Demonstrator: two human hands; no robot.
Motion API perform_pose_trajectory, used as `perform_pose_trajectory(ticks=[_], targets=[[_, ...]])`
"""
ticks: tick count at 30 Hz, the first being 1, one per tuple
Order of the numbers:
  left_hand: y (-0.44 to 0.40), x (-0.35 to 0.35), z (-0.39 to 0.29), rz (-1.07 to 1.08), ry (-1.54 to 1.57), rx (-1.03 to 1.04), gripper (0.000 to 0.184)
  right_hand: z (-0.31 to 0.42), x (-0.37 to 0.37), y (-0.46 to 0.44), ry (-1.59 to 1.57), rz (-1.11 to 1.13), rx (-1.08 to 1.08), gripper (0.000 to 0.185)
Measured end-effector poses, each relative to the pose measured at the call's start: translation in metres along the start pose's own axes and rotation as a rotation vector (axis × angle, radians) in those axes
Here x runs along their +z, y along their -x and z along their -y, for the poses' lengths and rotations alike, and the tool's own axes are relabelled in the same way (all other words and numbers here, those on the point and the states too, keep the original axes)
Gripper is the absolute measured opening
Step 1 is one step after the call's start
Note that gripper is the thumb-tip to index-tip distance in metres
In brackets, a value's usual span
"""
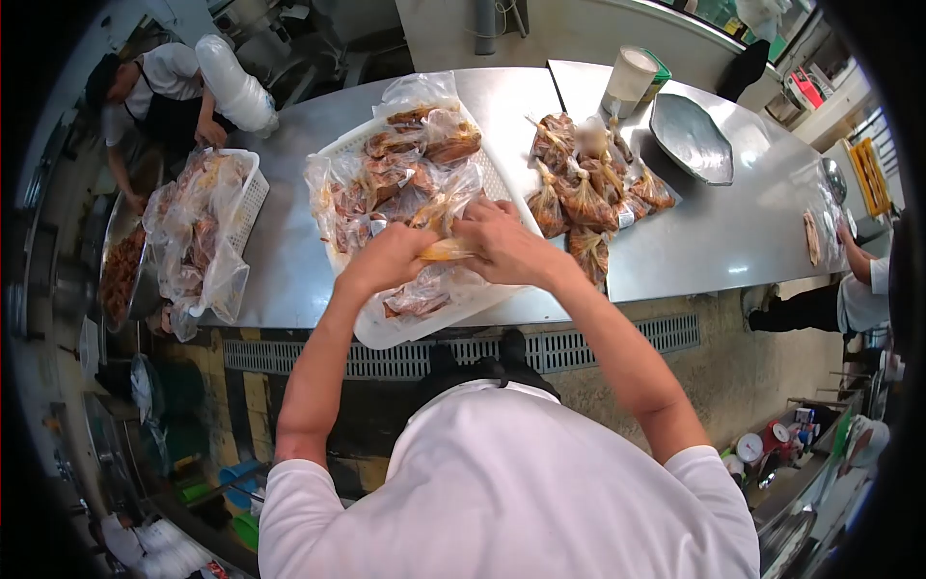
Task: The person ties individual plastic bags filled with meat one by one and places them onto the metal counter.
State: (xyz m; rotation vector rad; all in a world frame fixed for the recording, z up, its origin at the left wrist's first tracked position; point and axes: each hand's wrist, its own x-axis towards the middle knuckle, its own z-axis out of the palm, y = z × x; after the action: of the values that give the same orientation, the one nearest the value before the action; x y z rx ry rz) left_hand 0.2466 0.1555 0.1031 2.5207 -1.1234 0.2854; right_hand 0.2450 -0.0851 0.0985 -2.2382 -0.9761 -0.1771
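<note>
Your left hand (391, 259) and right hand (506, 241) have their fingers closed on a bag (448, 249) over the basket (386, 335), seemingly not yet tied; knotted bags (586, 206) sit on the table (704, 227).

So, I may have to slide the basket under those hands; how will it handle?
The basket looks like moulded plastic, so it's probably stiff. Heaped with filled bags, it's likely heavy to push. Some bags overlap its edge, so a jerk might spill them.
</note>
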Motion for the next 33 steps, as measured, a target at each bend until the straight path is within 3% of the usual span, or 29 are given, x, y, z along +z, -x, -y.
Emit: perform_pose_trajectory(ticks=[2, 4, 6, 7, 8, 9, 10, 11, 14, 16, 17, 18, 19, 20, 22, 23, 26, 30, 32, 33], targets=[[-0.001, -0.015, 0.005, 0.415, 0.403, -0.276, 0.034, -0.006, -0.015, 0.003, 0.2, 0.11, -0.045, 0.027], [0.002, -0.02, -0.015, 0.406, 0.43, -0.342, 0.033, -0.003, -0.018, -0.005, 0.148, 0.096, 0.033, 0.027], [0.0, -0.015, -0.051, -0.004, 1.289, -0.508, 0.033, 0.002, -0.017, -0.015, -0.237, -0.051, 0.328, 0.026], [-0.002, -0.006, -0.071, -0.003, 1.291, -0.509, 0.033, -0.002, -0.006, -0.018, -0.387, -0.218, 0.267, 0.019], [-0.005, 0.005, -0.092, -0.017, 1.52, -0.427, 0.033, 0.004, -0.004, -0.021, -0.388, -0.214, 0.27, 0.019], [-0.006, 0.011, -0.102, -0.036, 1.745, -0.34, 0.033, 0.014, -0.006, -0.023, -0.744, -0.199, 0.209, 0.015], [-0.006, 0.02, -0.091, -0.041, 1.746, -0.344, 0.033, 0.021, -0.005, -0.025, -1.1, -0.18, 0.14, 0.014], [-0.003, 0.042, -0.067, 0.005, 1.419, -0.319, 0.031, 0.018, -0.002, -0.028, -1.054, -0.068, 0.027, 0.02], [0.024, 0.093, 0.013, -0.523, 0.994, -0.254, 0.021, 0.015, 0.009, -0.028, -1.137, -0.068, 0.131, 0.021], [0.002, 0.031, 0.028, -0.129, 1.441, -0.368, 0.027, 0.006, 0.018, -0.027, -1.044, -0.156, 0.237, 0.016], [-0.004, 0.015, 0.014, -0.129, 1.44, -0.371, 0.027, 0.005, 0.02, -0.025, -0.906, -0.195, 0.43, 0.013], [-0.014, 0.004, -0.009, -0.235, 1.195, -0.447, 0.032, 0.004, 0.023, -0.023, -0.76, -0.23, 0.617, 0.011], [-0.023, -0.001, -0.028, -0.331, 0.947, -0.511, 0.037, -0.002, 0.035, -0.021, -0.77, -0.359, 0.56, 0.011], [-0.028, -0.002, -0.041, -0.326, 0.952, -0.512, 0.037, 0.002, 0.034, -0.02, -0.769, -0.361, 0.567, 0.011], [-0.036, 0.0, -0.058, -0.44, 0.148, -0.312, 0.049, 0.012, 0.031, -0.02, -0.945, -0.471, 0.651, 0.013], [-0.036, 0.012, -0.057, -0.51, 0.094, -0.32, 0.05, 0.013, 0.035, -0.021, -0.946, -0.469, 0.654, 0.013], [-0.032, 0.031, -0.055, -0.669, 0.167, -0.339, 0.036, 0.008, 0.041, -0.018, -1.079, -0.497, 0.605, 0.011], [-0.028, 0.026, -0.044, -0.582, 0.444, -0.556, 0.019, -0.001, 0.023, -0.005, -1.106, -0.309, 0.601, 0.016], [-0.029, 0.024, -0.04, -0.582, 1.026, -0.553, 0.017, -0.01, 0.011, -0.003, -1.105, -0.193, 0.494, 0.016], [-0.029, 0.024, -0.04, -0.586, 1.018, -0.556, 0.02, -0.013, 0.006, 0.001, -1.109, -0.168, 0.516, 0.016]])
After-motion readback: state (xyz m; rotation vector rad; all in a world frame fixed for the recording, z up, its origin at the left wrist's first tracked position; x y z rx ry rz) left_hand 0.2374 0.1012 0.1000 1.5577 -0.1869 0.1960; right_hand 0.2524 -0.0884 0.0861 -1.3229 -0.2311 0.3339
